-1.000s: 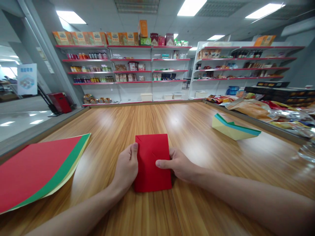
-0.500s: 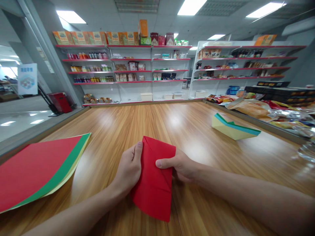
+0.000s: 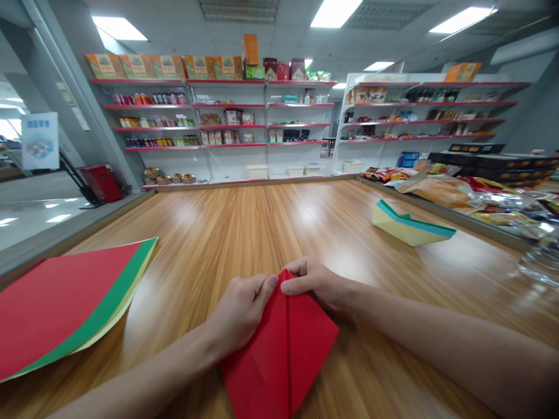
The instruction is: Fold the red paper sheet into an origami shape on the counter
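Note:
A folded sheet of red paper (image 3: 283, 349) is held between both hands, low at the centre of the view. It has a pointed top and a crease or fold edge running down its middle. My left hand (image 3: 244, 311) pinches it near the tip from the left, thumb on top. On the other side, my right hand (image 3: 318, 285) grips close to the same tip, its thumb pressing on the front. The fingers behind the paper are hidden. Its lower end runs out of view at the bottom.
Red, green and pale yellow sheets (image 3: 65, 302) lie stacked at the left of the wooden table (image 3: 209, 233). A folded paper boat (image 3: 410, 227) in yellow, blue and green sits at the right. Snack packets (image 3: 441, 192) lie beyond the right edge. Stocked shelves (image 3: 231, 105) stand behind.
The red paper has turned so that its point faces away and its central fold shows. Both hands have come together at the tip; the left moved right, the right slightly upward.

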Tool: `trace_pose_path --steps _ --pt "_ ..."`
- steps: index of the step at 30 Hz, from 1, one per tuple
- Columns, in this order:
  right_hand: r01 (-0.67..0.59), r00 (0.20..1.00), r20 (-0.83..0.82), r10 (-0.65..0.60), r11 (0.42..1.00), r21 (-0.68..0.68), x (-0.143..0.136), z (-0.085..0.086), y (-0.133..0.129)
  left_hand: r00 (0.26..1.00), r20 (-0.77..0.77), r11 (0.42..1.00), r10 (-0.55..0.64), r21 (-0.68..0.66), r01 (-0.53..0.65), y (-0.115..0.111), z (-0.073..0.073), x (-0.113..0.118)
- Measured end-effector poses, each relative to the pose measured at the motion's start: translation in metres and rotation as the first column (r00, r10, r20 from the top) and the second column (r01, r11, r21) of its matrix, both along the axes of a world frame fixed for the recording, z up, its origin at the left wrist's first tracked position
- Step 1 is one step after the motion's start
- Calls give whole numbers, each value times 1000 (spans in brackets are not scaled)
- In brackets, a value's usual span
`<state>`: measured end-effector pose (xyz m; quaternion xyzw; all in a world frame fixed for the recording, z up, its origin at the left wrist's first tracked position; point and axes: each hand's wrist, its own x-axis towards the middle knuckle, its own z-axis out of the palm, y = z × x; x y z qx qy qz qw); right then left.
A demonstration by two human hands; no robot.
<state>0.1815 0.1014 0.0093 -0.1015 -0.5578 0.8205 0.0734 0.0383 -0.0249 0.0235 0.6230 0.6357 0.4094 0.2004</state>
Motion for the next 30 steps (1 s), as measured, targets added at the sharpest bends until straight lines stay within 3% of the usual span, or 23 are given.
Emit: trace_pose_path --steps 2,8,10,13,18,23,26,30 --pt "25 999 -20 -25 1000 0 -1 2 -4 999 10 999 -33 -10 33 0 1 -1" --pt "-24 998 -64 26 999 31 3 9 -7 944 130 949 -304 -39 312 -5 2 -2" --pt "-13 997 -69 15 999 38 4 10 -7 949 147 959 -278 -15 283 -5 1 -2" --pt "99 994 -57 -94 991 90 6 11 -5 955 215 975 -202 -45 217 -3 -4 -6" --pt "287 958 -83 -275 927 240 8 9 4 811 513 879 -279 -204 432 0 -9 -16" --pt "309 951 -100 -294 875 372 6 6 9 801 539 866 -261 -235 441 1 -10 -21" --pt "296 955 -72 -289 886 357 6 6 9 811 520 859 -268 -253 445 1 -12 -22" --pt "260 965 -27 -261 941 216 5 6 9 799 519 844 -303 -243 477 1 -12 -21"
